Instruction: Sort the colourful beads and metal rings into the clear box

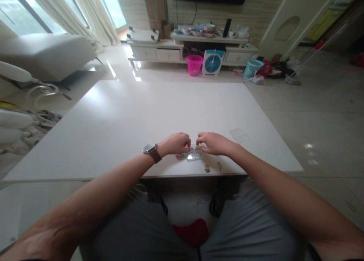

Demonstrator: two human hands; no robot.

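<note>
case (pixel 193 157) on table (pixel 170 109) | figurine (pixel 207 168) front-right of case | fan (pixel 213 62) behind table

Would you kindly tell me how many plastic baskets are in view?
2: a pink basket just left of the fan, and a light blue basket farther right on the floor. Others may be hidden.

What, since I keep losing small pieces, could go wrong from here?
The yellow-and-blue figure and the pale piece beside it lie close to the near edge of the white table; an arm might brush them off. The clear case between the left hand and right hand could slip if nudged. The clear flat piece farther right hardly shows against the white and may be overlooked.
</note>
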